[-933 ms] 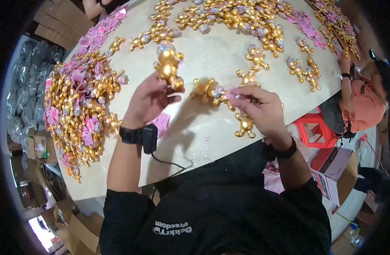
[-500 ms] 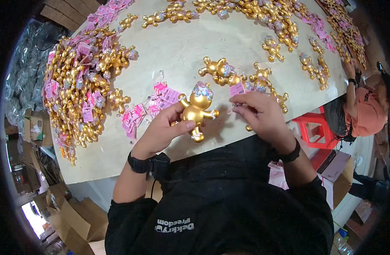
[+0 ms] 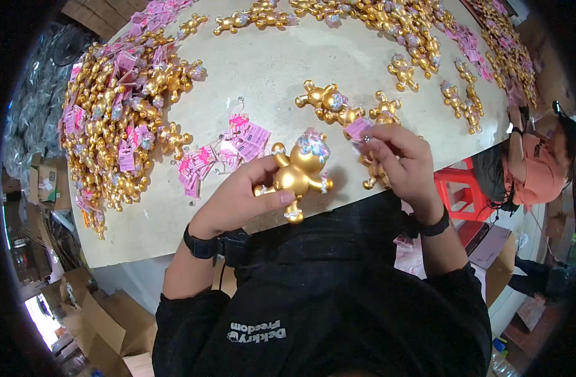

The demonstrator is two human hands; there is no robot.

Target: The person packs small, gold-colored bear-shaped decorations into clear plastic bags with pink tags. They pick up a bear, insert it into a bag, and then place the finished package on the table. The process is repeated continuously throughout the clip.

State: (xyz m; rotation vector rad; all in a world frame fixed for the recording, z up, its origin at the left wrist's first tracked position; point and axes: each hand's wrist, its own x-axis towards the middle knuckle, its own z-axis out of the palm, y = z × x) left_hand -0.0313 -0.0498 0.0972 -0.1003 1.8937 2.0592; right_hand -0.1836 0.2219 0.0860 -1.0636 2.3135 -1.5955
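Note:
My left hand (image 3: 237, 196) is closed around the lower body of a shiny gold bear figurine (image 3: 294, 178), which has a speckled pastel patch on its head. To its right, my right hand (image 3: 404, 157) pinches a small pink hang tag (image 3: 357, 127) between thumb and fingertips, apart from the figurine. Several loose pink tags (image 3: 249, 139) lie on the table beyond my left hand. More gold bear figurines (image 3: 319, 97) rest just past my right hand, which partly covers some of them.
A large heap of tagged gold figurines (image 3: 115, 119) covers the table's left side. More figurines (image 3: 388, 19) are spread along the far side. At the right stand a red stool (image 3: 457, 190) and another person in an orange top (image 3: 536, 166). Cardboard boxes (image 3: 102, 320) lie at lower left.
The figurine in my left hand has shifted slightly right and nearer to me, tilting a little. My right hand has moved slightly to the right, its fingers turned upward with the tag.

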